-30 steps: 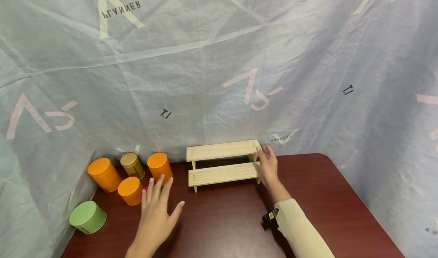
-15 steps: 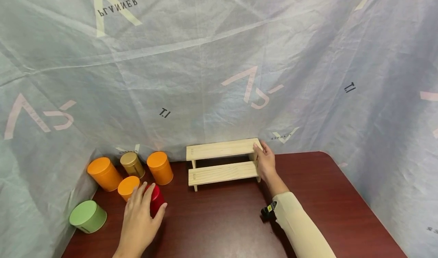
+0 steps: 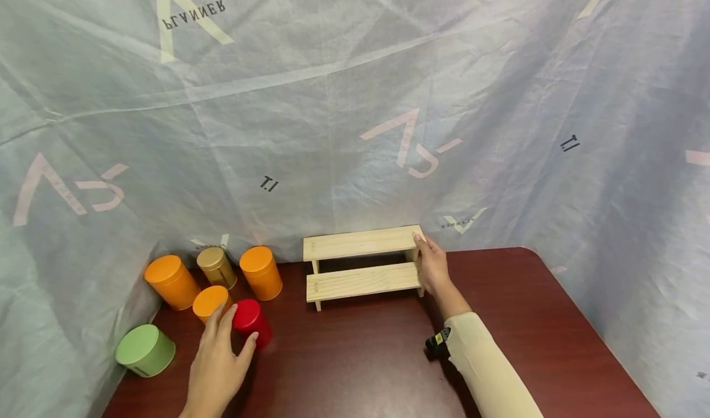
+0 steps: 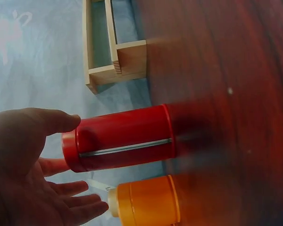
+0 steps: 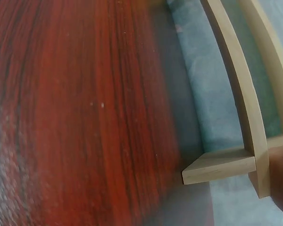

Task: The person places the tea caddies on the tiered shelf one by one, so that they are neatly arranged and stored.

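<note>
A red canister stands upright on the table, my left hand at its near left side. In the left wrist view, the thumb tip is right at the rim of its lid; the index finger is partly hidden behind the lid, and the other fingers stay extended beside it. My right hand grips the right end of a two-step wooden display stand, thumb on the upper board and fingers round the end. The right wrist view shows the stand's boards and leg, with little of the hand.
Orange canisters, a shorter orange one, a gold canister and a green tin stand left on the dark red table. A grey cloth hangs close behind the stand.
My left hand has moved left and toward me, to the red canister, which it mostly hid before. My right hand has settled its thumb on the stand's upper board; the stand stays in place.
</note>
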Motion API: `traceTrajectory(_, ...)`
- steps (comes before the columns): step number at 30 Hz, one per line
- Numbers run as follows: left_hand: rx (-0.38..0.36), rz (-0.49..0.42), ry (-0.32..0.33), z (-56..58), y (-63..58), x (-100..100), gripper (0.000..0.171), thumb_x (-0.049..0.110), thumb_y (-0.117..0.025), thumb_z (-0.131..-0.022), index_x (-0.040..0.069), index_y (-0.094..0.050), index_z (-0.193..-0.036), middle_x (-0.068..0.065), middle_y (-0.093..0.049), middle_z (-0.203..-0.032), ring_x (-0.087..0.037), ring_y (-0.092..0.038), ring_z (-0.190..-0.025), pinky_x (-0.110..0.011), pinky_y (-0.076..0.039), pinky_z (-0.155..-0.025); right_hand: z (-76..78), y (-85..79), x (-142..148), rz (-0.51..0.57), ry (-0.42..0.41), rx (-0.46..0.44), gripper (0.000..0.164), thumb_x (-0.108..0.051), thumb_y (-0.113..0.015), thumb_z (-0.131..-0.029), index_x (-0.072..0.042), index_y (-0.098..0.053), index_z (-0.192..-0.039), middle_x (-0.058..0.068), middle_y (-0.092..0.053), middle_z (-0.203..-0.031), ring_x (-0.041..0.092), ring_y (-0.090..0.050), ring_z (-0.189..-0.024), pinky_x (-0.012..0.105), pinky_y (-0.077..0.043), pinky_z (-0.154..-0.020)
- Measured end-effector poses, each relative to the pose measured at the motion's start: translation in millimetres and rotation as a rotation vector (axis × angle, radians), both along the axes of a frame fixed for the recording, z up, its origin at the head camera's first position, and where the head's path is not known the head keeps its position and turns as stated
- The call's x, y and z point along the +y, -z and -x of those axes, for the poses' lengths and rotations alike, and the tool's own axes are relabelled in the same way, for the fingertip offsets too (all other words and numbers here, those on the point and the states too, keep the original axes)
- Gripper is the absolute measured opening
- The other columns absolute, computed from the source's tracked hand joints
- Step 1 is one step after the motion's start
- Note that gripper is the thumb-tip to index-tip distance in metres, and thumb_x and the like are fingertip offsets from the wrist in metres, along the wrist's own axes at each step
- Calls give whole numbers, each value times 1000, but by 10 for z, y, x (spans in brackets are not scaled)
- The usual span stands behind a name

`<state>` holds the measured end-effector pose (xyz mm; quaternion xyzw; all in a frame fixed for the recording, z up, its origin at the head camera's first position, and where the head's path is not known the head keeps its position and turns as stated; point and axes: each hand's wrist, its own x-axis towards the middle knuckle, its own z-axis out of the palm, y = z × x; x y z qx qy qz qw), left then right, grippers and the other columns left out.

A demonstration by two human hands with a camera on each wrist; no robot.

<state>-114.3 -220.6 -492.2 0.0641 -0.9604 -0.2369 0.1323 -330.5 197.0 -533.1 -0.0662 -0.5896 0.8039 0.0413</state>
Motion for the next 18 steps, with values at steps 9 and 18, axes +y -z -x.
traceTrajectory(9,-55,-90,-55,117,26,1,78,46,-73,-99,4,-41,-156,-27,-51,-155,-49,-62,-129,-71,-54,-95,7,-10,8,27,29,17,53,-32,-60,-109,-4,-53,-155,-12,-37,-51,1,-28,-43,18,-28,-45)
traceTrajectory(18,-9,-154,-118,158,52,24,77,35,-84,-91,-1,-41,-143,-34,-68,-126,-48,-72,-101,-66,-58,-86,-11,-19,-38,9,26,2,51,-31,-59,-110,-3,-55,-153,-12,-34,-51,2,-27,-43,18,-29,-46)
